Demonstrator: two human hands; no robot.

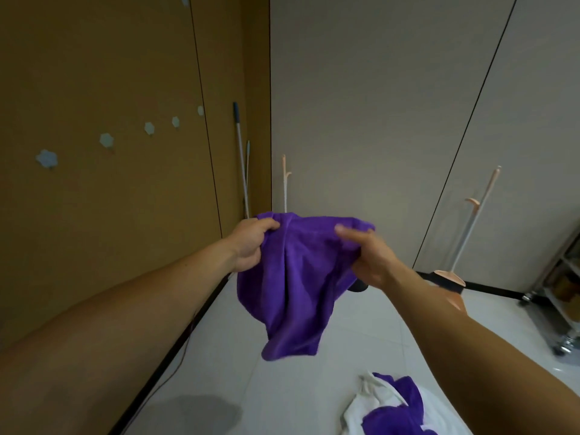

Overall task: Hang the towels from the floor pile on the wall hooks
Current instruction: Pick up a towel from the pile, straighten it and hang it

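Head view: I see the purple towel held up in front of me, off the floor, between both hands. The left hand grips the towel's upper left corner, its fingers curled tight round the bunched cloth. The right hand pinches the upper edge on the other side, one finger lying along the top and the rest tucked under the cloth. The held edge runs left to right between my hands and sags a little in the middle; the rest of the towel hangs straight down in loose folds.

The wall hooks sit in a row on the brown wall, all of them up and to the left of the towel and well apart from it. None carries anything. My left hand is the nearer one, so I judge the corner it holds should lead, with the edge swung round towards that wall.

The floor pile, purple and white cloth, lies low on my right, so more towels are left to hang
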